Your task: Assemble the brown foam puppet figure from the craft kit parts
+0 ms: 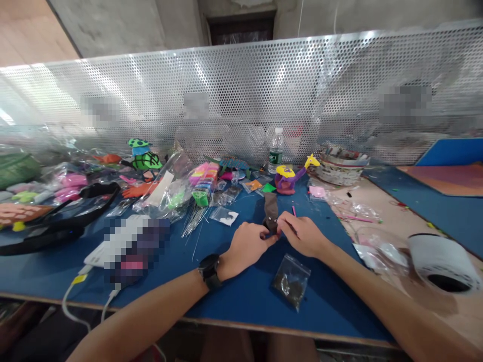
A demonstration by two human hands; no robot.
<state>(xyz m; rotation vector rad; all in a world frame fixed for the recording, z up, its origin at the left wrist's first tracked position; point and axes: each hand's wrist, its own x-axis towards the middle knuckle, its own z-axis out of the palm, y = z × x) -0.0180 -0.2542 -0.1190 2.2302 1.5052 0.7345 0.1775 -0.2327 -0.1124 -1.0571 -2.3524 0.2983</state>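
A small dark grey-brown clay figure point(270, 207) stands on the blue tabletop, with a whitish dot on its lower front. My left hand point(249, 245), wearing a black watch on its wrist, is closed around the figure's lower left side. Against the lower right side, my right hand point(303, 235) holds its thumb and forefinger in a pinch; what lies between those fingertips is hidden. Just nearer to me lies a clear zip bag point(292, 282) of dark material. A thin pink stick point(294, 211) lies beyond my right fingers.
Left of my hands are a small bag with white material point(225, 216), thin wires point(193, 221) and corded devices point(132, 246). Behind stand a water bottle point(276, 151), a purple-and-yellow clay giraffe point(287, 180) and a paper-woven basket point(337, 171). A white roll point(441, 259) lies at right.
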